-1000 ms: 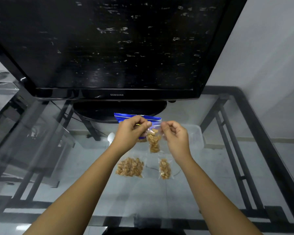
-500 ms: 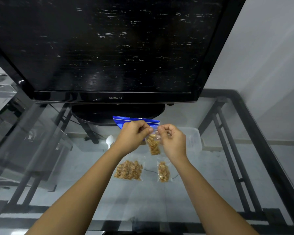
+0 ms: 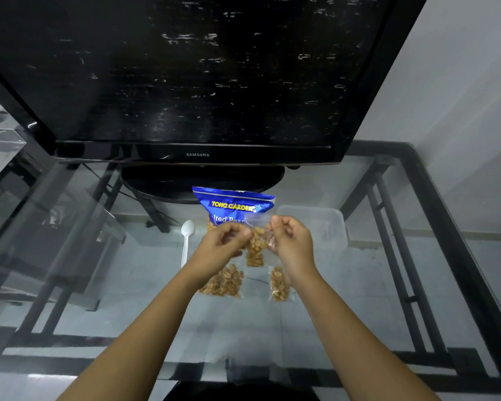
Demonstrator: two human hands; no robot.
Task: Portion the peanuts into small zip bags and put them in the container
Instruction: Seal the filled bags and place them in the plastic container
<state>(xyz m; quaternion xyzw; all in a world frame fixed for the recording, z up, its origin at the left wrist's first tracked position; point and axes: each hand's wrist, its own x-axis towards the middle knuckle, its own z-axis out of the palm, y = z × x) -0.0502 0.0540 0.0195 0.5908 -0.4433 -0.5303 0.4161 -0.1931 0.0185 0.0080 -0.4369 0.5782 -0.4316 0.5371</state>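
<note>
A small clear zip bag (image 3: 255, 248) half full of peanuts hangs above the glass table. My left hand (image 3: 224, 245) pinches its top left edge and my right hand (image 3: 292, 241) pinches its top right edge. Behind them stands the blue peanut packet (image 3: 232, 206). Two filled zip bags lie flat on the glass below my wrists, a fuller one (image 3: 223, 282) on the left and a slimmer one (image 3: 279, 283) on the right. The clear plastic container (image 3: 327, 227) sits to the right of my hands.
A white plastic spoon (image 3: 186, 238) lies left of the packet. A large black television (image 3: 191, 82) on its stand fills the back of the glass table (image 3: 128, 299). A black metal frame (image 3: 434, 227) edges the table on the right.
Both hands with the hanging bag have dropped slightly lower, uncovering the blue packet's label behind them. The two bags on the glass have not moved.
</note>
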